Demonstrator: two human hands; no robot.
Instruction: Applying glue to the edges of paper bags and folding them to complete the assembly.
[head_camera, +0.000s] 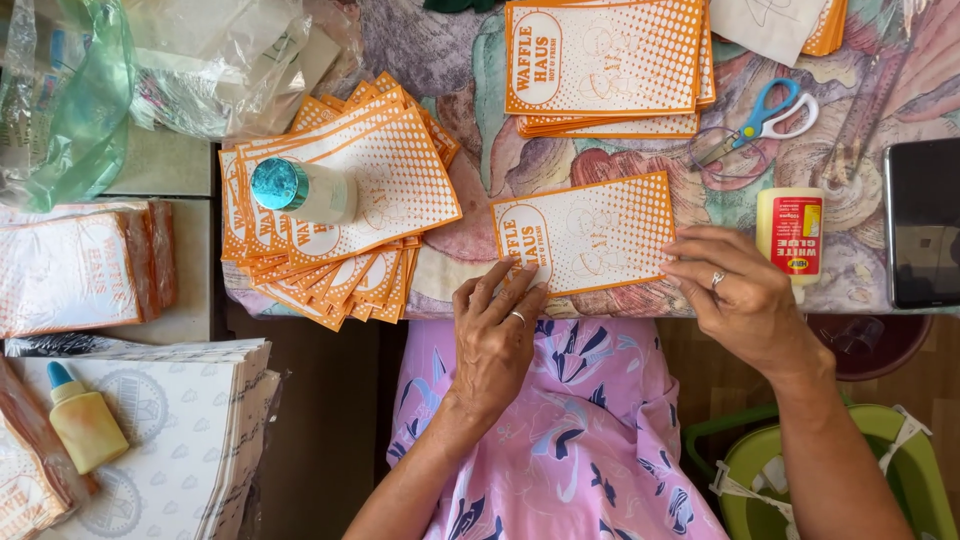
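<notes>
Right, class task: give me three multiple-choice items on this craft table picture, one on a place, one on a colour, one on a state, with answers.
1. Where do the scissors lie?
A. Right of the neat card stack
B. On the lap
C. Under the phone

2. What colour is the cap of the bottle lying on the fanned card pile?
A. Red
B. Teal
C. Black

3. What are the hands doing?
A. Both raised in the air
B. Both pressing on one orange-and-white card
C. One cutting paper

Answers: 1 A, they sit on the cloth just right of that stack. 2 B, the round cap shows teal. 3 B, the left hand and right hand rest fingertips on the card's lower edge and right edge.
</notes>
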